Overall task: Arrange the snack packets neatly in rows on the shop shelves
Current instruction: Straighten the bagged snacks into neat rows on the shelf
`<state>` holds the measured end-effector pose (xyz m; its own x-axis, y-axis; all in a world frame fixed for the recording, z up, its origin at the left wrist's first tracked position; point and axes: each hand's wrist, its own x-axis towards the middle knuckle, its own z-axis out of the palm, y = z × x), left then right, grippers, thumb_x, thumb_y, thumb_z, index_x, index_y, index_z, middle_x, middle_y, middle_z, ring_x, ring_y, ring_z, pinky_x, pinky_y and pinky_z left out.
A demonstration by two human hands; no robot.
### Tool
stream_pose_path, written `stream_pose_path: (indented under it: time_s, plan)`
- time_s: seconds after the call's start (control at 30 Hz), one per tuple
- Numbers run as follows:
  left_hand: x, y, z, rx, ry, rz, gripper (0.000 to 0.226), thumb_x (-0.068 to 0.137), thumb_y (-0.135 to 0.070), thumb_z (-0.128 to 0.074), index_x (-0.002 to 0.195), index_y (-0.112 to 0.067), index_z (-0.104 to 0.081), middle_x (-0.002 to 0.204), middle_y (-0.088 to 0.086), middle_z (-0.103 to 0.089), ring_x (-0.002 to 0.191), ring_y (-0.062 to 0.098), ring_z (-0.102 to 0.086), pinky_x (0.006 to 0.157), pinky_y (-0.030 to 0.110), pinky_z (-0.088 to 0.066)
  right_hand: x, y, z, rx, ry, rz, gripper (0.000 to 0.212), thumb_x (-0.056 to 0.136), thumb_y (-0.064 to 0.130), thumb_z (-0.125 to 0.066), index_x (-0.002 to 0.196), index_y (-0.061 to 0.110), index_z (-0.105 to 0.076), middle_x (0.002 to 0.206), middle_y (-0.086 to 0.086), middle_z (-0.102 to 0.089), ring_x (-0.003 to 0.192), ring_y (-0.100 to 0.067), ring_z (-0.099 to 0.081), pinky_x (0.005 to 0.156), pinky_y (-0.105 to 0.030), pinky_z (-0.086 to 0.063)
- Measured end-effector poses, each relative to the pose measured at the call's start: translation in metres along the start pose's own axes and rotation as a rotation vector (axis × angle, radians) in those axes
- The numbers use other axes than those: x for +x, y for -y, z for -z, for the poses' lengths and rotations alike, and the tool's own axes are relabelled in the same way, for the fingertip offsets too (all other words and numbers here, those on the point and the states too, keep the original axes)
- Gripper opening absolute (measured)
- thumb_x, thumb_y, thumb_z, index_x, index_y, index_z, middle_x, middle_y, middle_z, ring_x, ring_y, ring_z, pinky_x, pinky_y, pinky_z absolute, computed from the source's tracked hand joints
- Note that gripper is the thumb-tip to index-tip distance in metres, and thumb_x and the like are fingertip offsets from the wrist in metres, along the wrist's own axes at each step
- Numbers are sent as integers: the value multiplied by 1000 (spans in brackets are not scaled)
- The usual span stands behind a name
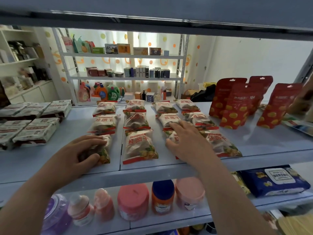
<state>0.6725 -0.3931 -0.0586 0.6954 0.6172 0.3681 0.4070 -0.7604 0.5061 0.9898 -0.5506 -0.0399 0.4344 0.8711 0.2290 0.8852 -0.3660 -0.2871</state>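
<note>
Left hand (84, 150) closed on the front-left snack packet (101, 148) at the shelf (262, 141) edge; right hand (184, 139) open, flat on the third column's front packet (172, 138). Twelve packets sit in four columns. Best to square each front packet with the one behind, sliding rather than lifting. Red pouches (237, 106) stand right, grey packs (35, 131) left; the far-right front packet (221, 145) lies skewed, touching the right wrist.
</note>
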Motion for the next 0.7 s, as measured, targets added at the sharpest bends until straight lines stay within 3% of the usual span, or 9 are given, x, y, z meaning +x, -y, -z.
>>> stream_pose_path:
  time_s: [0.1, 0.27, 0.4, 0.57, 0.7]
  plan:
    - [-1, -4, 0, -17, -7, 3, 48, 77, -57, -52, 122, -44, -63, 134, -20, -55, 128, 1, -47, 109, 39, -38, 29, 6, 2, -75, 199, -24, 84, 80, 72, -33, 154, 38, -13, 165, 0, -6, 150, -29, -3, 117, -52, -15]
    - [-1, -6, 1, -30, -8, -1, 43, 79, -52, -55, 121, -44, -64, 133, -23, -55, 128, 0, -47, 108, 37, -39, 59, 12, -3, -140, 321, -74, 85, 82, 73, -36, 155, 39, -7, 165, -2, -5, 150, -31, -4, 115, -54, -15]
    - [-1, -2, 0, -32, -11, 5, 43, 79, -50, -57, 122, -48, -62, 134, -25, -54, 128, -2, -46, 106, 34, -39, 71, 13, -1, -149, 327, -60, 87, 80, 74, -42, 154, 36, -17, 163, -5, -15, 148, -34, -13, 114, -53, -21]
    - [1, 0, 1, -52, -6, -18, 47, 77, -55, -55, 124, -51, -58, 134, -25, -53, 128, -2, -46, 104, 31, -37, 115, 22, 13, -131, 122, 30, 77, 84, 68, -43, 151, 34, -29, 158, -6, -30, 143, -31, -27, 109, -53, -29]
    - [0, -2, 0, -64, -9, -32, 44, 78, -51, -57, 122, -50, -61, 133, -27, -53, 129, -1, -46, 102, 27, -36, 155, 20, 9, -158, 360, -115, 65, 89, 65, -43, 147, 37, -37, 155, -4, -34, 136, -30, -37, 109, -51, -31]
